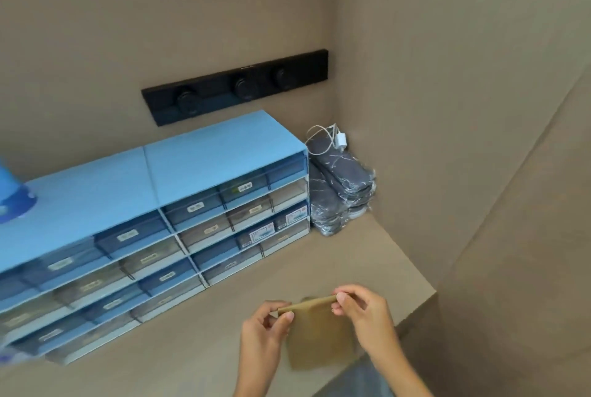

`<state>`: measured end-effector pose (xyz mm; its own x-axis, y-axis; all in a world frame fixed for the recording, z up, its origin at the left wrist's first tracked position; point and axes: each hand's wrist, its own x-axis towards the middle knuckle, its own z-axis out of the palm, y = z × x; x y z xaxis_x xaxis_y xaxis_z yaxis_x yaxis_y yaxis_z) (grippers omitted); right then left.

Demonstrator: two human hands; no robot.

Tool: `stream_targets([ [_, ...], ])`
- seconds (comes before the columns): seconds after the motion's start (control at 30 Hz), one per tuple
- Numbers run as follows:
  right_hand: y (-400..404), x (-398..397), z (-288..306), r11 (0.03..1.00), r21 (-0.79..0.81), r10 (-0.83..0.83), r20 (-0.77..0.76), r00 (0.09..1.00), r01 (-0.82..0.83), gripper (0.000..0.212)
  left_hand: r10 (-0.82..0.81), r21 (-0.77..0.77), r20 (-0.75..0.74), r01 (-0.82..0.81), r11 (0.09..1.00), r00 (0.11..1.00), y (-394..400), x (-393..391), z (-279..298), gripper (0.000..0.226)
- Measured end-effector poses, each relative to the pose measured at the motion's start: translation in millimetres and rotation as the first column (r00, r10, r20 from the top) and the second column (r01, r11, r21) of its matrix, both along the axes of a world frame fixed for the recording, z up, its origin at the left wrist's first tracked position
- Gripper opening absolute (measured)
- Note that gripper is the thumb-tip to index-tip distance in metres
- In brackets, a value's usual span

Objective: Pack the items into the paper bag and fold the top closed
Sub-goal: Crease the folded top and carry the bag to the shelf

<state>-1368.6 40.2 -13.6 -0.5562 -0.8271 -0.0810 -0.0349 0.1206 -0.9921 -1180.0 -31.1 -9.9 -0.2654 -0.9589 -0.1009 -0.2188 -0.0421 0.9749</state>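
A small brown paper bag [319, 336] stands upright at the front of the beige counter [198, 332], near its right edge. Its top edge is rolled or folded over into a flat strip. My left hand [265, 329] pinches the left end of that folded top between thumb and fingers. My right hand [361, 313] pinches the right end the same way. What is inside the bag is hidden.
A blue drawer organiser [153, 220] with several labelled drawers fills the back left of the counter. Dark plastic-wrapped packs [342, 192] with a white charger and cable [339, 139] on top are stacked in the corner. A black socket strip [236, 89] is on the wall.
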Motion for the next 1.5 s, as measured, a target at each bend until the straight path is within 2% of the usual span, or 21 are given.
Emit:
stream_targets([
  [0.17, -68.0, 13.8, -10.6, 0.988, 0.024, 0.151, -0.015, 0.988, -0.151, 0.020, 0.148, 0.038, 0.004, -0.148, 0.988, 0.989, -38.0, 23.0, -13.6, 0.021],
  [0.33, -103.4, 13.3, -9.8, 0.976, 0.023, 0.219, -0.004, 0.976, -0.219, 0.025, 0.232, 0.013, 0.031, -0.233, 0.972, 0.972, -51.0, 23.7, -13.9, 0.016],
  [0.6, -112.6, -9.0, -12.6, 0.942, 0.007, 0.336, 0.046, 0.941, -0.336, 0.019, 0.299, 0.051, 0.024, -0.300, 0.953, 0.954, -48.1, 7.6, -5.0, 0.009],
  [0.87, -112.1, -17.3, -8.5, 0.897, 0.022, 0.439, 0.081, 0.895, -0.442, 0.027, 0.365, 0.074, 0.070, -0.369, 0.926, 0.929, -37.7, 4.5, 3.3, 0.015],
  [1.1, -113.5, -16.1, 4.2, 0.881, 0.063, 0.464, 0.067, 0.883, -0.468, 0.024, 0.380, 0.041, 0.137, -0.389, 0.920, 0.915, -37.5, 7.7, 5.4, 0.014],
  [1.23, -111.7, -14.5, 3.8, 0.877, 0.077, 0.467, 0.093, 0.880, -0.474, 0.019, 0.342, 0.033, 0.194, -0.354, 0.935, 0.919, -36.3, 8.7, 4.6, 0.013],
  [1.5, -118.5, -12.4, 9.8, 0.880, 0.128, 0.440, 0.137, 0.888, -0.456, 0.017, 0.377, -0.056, 0.257, -0.376, 0.925, 0.890, -34.7, 7.4, 11.5, 0.008],
])
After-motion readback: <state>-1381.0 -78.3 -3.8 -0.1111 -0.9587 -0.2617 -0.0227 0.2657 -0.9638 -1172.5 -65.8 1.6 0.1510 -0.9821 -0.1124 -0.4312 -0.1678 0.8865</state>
